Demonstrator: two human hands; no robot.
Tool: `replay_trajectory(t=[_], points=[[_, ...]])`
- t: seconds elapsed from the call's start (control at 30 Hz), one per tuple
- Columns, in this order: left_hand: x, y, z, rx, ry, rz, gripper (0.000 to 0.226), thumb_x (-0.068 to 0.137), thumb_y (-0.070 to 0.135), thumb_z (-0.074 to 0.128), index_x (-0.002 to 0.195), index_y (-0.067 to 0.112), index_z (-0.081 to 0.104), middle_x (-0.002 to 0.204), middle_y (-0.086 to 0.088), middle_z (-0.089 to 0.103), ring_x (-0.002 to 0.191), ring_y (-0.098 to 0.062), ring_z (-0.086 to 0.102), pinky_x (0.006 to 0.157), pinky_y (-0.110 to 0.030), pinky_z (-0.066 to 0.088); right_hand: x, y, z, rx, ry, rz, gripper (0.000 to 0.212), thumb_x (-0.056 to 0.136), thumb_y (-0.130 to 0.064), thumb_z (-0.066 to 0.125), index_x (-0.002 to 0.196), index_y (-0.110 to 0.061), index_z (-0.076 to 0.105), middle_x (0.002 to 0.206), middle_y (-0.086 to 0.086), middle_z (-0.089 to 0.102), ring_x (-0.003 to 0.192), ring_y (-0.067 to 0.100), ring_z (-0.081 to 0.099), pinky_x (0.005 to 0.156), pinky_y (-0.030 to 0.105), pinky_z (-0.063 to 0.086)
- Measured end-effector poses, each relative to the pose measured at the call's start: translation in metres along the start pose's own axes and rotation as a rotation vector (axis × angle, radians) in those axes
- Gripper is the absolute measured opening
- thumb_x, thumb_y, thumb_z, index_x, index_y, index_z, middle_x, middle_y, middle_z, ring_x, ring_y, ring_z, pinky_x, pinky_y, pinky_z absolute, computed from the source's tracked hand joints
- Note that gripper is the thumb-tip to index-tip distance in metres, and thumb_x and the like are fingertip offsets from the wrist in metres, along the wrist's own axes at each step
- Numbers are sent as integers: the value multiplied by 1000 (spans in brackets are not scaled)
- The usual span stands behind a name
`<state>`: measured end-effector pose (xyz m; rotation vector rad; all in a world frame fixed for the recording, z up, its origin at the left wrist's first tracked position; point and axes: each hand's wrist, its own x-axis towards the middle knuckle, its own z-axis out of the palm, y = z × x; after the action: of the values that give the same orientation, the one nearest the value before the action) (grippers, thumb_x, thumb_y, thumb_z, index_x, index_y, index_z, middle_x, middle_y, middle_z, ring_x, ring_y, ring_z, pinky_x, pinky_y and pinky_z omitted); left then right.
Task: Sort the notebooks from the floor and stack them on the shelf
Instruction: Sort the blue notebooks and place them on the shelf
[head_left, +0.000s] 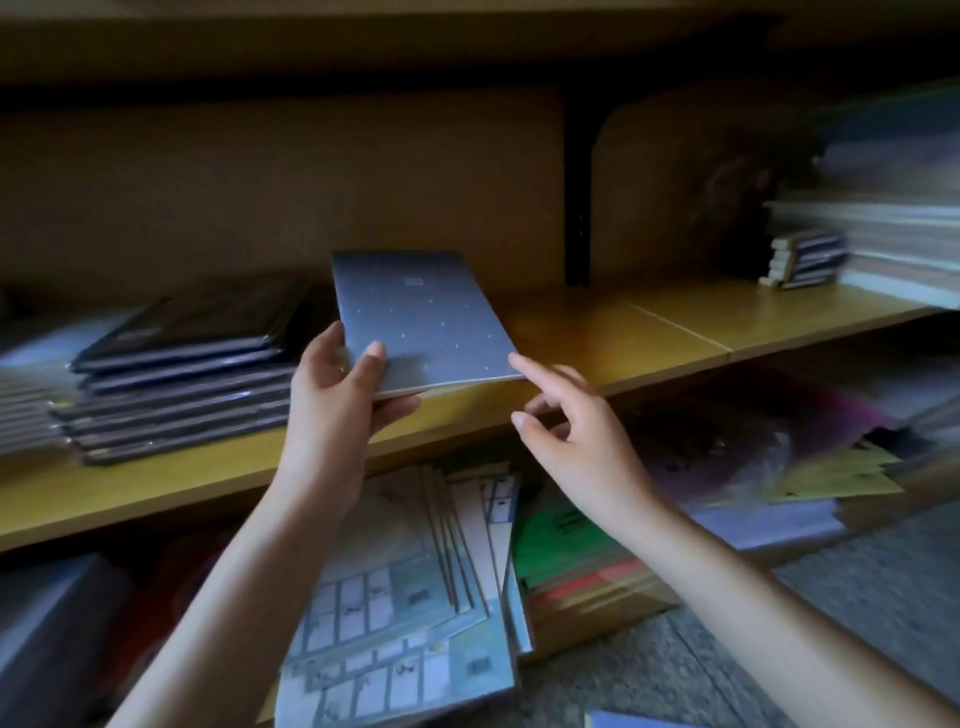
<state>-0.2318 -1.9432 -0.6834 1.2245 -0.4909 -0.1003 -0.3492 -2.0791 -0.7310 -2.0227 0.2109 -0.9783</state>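
A grey notebook (421, 322) hung level over the front edge of the shelf (623, 332).
The left hand (332, 395) gripped its near left corner, thumb on top and fingers underneath. The right hand (571, 431) held nothing: its straight forefinger touched the near right corner, the other fingers loosely curled. A stack of dark notebooks (182, 374) sat just to the left, and bare board ran to the right. Loose notebooks (415, 597) lay below on the floor (831, 597).
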Motion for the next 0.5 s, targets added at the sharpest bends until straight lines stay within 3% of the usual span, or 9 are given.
replay_trajectory(t=[0.1,0.17,0.2,0.3,0.37,0.43,0.5], points=[[8,1,-4,-184,-4,-113,43,97,30,46,136,12,40,108,5,56,71,-10,68,56,-20,56,18,1,14,103,4,104,48,90,-10,57,136,-25,48,73,-7,48,60,9,45,59,9,36],[7,-3,-8,-158,-34,-131,56,94,29,52,142,11,31,128,2,46,94,-18,66,65,-25,59,29,2,19,211,35,173,43,92,-11,56,133,-24,51,55,-16,45,50,5,37,50,8,31],[7,-7,-10,-59,-30,-99,61,91,24,57,144,13,29,138,0,39,105,-22,62,68,-26,59,33,1,21,208,53,166,41,92,-12,56,132,-22,52,55,-18,46,47,2,37,49,7,31],[7,-16,-20,345,36,164,42,88,2,60,123,19,43,140,-2,32,117,-24,55,64,-20,57,46,-4,25,104,75,105,41,92,-13,57,132,-18,54,87,-9,55,55,-4,48,55,3,37],[6,-19,-25,618,101,387,36,88,-1,58,108,24,41,150,-6,16,122,-23,51,73,-25,55,54,-3,31,62,74,98,42,92,-13,56,133,-20,52,110,-4,56,65,-5,53,57,1,40],[3,-20,-28,787,131,543,33,87,2,59,102,23,39,152,-8,7,110,-21,58,75,-30,53,61,-2,38,66,77,105,43,93,-14,55,135,-22,49,112,-2,54,62,-1,47,51,4,39],[0,-21,-25,946,102,609,25,85,7,61,99,17,44,143,-10,23,91,-20,62,67,-33,53,66,0,44,68,87,125,48,94,-14,53,139,-23,42,111,2,55,60,1,46,47,7,37]])
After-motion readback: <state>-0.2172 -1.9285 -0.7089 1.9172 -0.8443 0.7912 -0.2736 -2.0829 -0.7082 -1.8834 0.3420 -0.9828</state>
